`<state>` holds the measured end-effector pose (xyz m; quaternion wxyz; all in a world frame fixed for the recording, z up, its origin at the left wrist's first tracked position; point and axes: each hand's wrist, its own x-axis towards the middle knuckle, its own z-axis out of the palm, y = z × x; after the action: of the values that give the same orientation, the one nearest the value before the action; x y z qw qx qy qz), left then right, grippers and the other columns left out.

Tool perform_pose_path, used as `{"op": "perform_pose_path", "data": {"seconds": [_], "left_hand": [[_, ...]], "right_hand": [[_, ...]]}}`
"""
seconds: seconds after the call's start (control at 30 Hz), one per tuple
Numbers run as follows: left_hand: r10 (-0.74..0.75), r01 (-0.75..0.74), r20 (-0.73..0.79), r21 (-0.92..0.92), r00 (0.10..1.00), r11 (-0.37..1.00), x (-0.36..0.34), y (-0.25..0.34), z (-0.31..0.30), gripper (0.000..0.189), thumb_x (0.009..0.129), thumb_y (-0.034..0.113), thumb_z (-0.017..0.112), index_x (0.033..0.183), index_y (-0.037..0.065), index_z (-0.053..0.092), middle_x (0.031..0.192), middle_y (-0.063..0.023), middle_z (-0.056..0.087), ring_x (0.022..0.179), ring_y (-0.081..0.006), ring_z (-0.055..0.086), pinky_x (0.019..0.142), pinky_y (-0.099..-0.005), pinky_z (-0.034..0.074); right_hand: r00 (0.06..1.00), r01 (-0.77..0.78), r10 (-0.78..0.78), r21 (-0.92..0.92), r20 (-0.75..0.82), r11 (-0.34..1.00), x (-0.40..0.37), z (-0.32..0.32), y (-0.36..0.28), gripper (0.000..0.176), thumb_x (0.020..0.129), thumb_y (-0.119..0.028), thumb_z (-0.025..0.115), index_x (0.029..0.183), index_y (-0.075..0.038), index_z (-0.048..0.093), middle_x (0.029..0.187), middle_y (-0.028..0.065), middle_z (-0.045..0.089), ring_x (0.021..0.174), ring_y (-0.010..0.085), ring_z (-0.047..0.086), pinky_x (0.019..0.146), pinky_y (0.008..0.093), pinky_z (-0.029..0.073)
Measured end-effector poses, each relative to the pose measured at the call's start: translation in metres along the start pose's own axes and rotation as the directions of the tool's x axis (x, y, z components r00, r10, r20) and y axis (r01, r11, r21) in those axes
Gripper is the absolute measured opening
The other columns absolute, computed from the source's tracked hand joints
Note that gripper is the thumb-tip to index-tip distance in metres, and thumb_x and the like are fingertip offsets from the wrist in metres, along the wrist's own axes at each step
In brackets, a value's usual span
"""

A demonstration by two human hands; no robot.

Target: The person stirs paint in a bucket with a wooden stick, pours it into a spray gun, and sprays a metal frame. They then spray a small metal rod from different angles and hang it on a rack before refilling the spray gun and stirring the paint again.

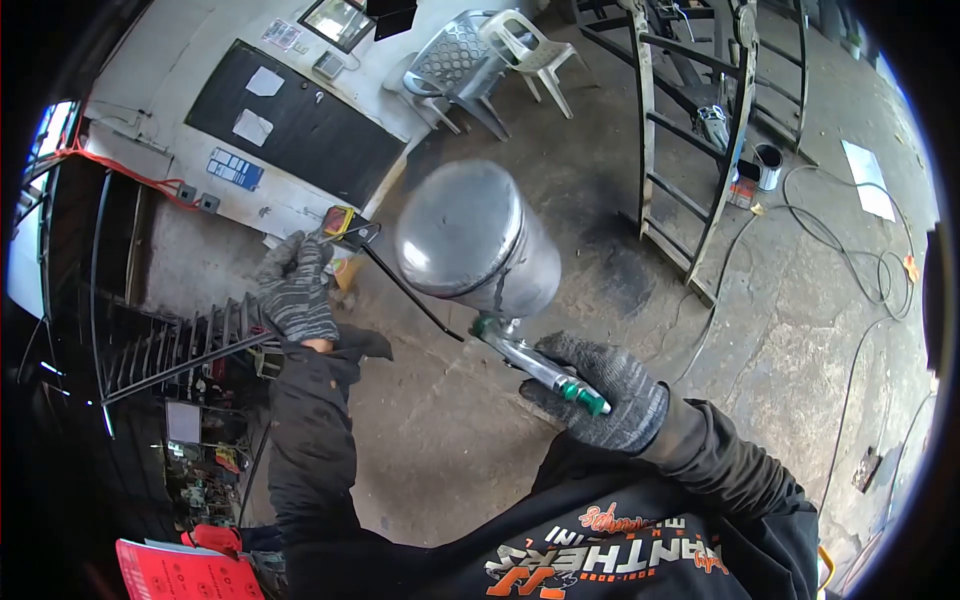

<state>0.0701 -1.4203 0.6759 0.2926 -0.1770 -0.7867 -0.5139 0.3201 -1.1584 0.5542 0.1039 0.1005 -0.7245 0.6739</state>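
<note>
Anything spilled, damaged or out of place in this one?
A dark patch marks the grey floor by the ladder, perhaps an old spill, and a white sheet lies loose there too, as if dropped. The spray gun shows no plain damage.

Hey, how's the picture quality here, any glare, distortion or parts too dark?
In the head view, glare whitens patches of the metal cup; the bright opening at the left edge is washed out; wide-angle distortion bends the edges, with black corners; the lower left sinks into shadow; the spray gun and gloved right hand look fairly sharp.
</note>
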Motion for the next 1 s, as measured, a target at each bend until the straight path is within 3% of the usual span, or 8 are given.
{"op": "perform_pose_path", "data": {"seconds": [0.13,0.23,0.47,0.77,0.83,0.9,0.97,1.0], "left_hand": [[0.041,-0.041,0.028,-0.006,0.999,0.999,0.001,-0.026,0.0,0.019,0.09,0.0,0.072,0.107,-0.006,0.069,0.097,-0.0114,0.073,0.086,-0.0168,0.069,0.082,-0.0291,0.057],[0.095,-0.116,0.071,0.381,0.993,0.917,-0.008,-0.009,0.006,0.017,0.088,0.0,0.073,0.104,-0.007,0.071,0.09,-0.0106,0.074,0.082,-0.0172,0.07,0.08,-0.0301,0.057],[0.057,-0.058,0.017,0.045,0.998,0.997,0.0,-0.027,0.02,0.018,0.088,0.001,0.075,0.104,-0.007,0.073,0.091,-0.0135,0.075,0.083,-0.0173,0.07,0.078,-0.0281,0.057],[-0.118,0.14,0.106,-0.23,0.987,0.963,0.005,-0.009,0.023,0.027,0.097,0.001,0.065,0.123,-0.006,0.062,0.115,-0.0105,0.066,0.096,-0.0132,0.064,0.084,-0.0274,0.057],[0.245,-0.269,0.204,0.101,0.948,0.958,0.021,-0.049,0.004,0.027,0.099,0.002,0.062,0.126,-0.003,0.06,0.118,-0.0107,0.064,0.098,-0.0132,0.064,0.085,-0.0282,0.058],[0.194,-0.186,0.262,-0.058,0.945,0.981,0.025,-0.061,0.0,0.025,0.099,0.003,0.063,0.124,0.001,0.061,0.115,-0.0087,0.065,0.098,-0.014,0.065,0.085,-0.0285,0.058],[-0.21,0.418,0.394,-0.576,0.895,0.703,0.026,-0.063,0.0,0.021,0.098,0.006,0.066,0.119,0.007,0.064,0.108,-0.0042,0.068,0.096,-0.0154,0.067,0.082,-0.0284,0.057],[-0.216,0.476,0.468,-0.556,0.857,0.681,0.027,-0.068,-0.002,0.021,0.098,0.006,0.065,0.12,0.007,0.063,0.108,-0.0041,0.068,0.095,-0.0147,0.067,0.081,-0.0277,0.058]], "right_hand": [[0.972,0.216,-0.222,-0.083,-0.079,0.973,0.015,-0.006,-0.023,0.036,0.086,-0.014,0.079,0.116,0.0,0.064,0.099,0.0177,0.072,0.089,0.0306,0.074,0.077,0.0376,0.059],[0.973,0.187,-0.202,-0.129,-0.115,0.974,0.029,-0.001,-0.031,0.033,0.088,-0.017,0.078,0.114,-0.001,0.065,0.092,0.0166,0.072,0.084,0.0298,0.073,0.074,0.0377,0.058],[0.99,-0.141,0.141,-0.173,-0.013,0.975,0.026,0.012,0.01,0.038,0.092,-0.042,0.067,0.109,-0.008,0.067,0.088,0.0183,0.071,0.084,0.038,0.071,0.073,0.0462,0.054],[0.917,-0.398,0.398,-0.101,-0.021,0.912,-0.038,0.018,0.147,0.039,0.093,-0.039,0.067,0.111,-0.005,0.069,0.094,0.0218,0.071,0.089,0.0382,0.07,0.078,0.0443,0.053],[0.911,-0.413,0.413,-0.068,-0.025,0.908,-0.049,0.012,0.154,0.033,0.093,-0.027,0.07,0.115,-0.003,0.067,0.098,0.018,0.073,0.092,0.0285,0.071,0.081,0.0396,0.054],[0.898,-0.426,0.434,0.108,-0.071,0.898,-0.055,0.004,0.134,0.03,0.092,-0.015,0.07,0.118,-0.002,0.065,0.102,0.0133,0.073,0.094,0.0217,0.07,0.083,0.0359,0.055],[0.876,-0.372,0.483,0.642,0.004,0.67,-0.067,0.009,0.181,0.035,0.09,0.0,0.071,0.124,0.0,0.062,0.108,0.0062,0.072,0.098,0.0136,0.067,0.086,0.0301,0.054],[0.873,-0.411,0.488,0.543,0.002,0.732,-0.055,0.003,0.148,0.035,0.09,-0.001,0.071,0.124,0.0,0.062,0.108,0.0059,0.072,0.098,0.0137,0.067,0.086,0.0298,0.054]]}}
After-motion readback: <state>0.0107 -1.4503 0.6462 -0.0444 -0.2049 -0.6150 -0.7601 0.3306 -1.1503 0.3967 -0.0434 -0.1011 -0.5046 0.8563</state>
